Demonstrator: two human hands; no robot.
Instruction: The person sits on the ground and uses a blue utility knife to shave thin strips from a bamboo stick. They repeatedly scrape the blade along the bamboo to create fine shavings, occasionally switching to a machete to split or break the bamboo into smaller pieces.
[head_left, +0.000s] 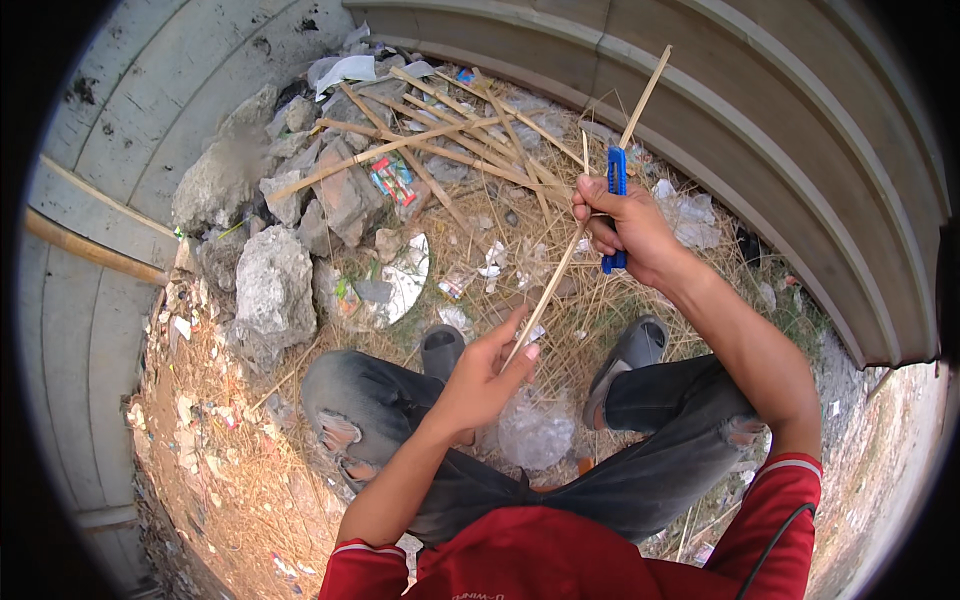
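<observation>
A long pale wooden strip [549, 290] runs slantwise between my hands, one end low at the left, the other pointing up and right. My left hand [487, 375] is closed around its lower end, thumb and fingers along the wood. Higher up, my right hand [625, 225] grips a blue box cutter [617, 172], and its thumb and fingertips pinch near the strip. The cutter stands nearly upright in the fist; its blade cannot be made out. A thin sliver [585, 150] shows just above the right fingertips.
Several wooden strips [440, 130] lie crossed on rubble ahead. Grey stone chunks [275, 285] sit at the left. A broken white plate piece [408, 278], a red-green wrapper [393, 180] and a clear plastic bag [536, 430] lie on dry straw. Corrugated metal sheeting [720, 110] curves behind.
</observation>
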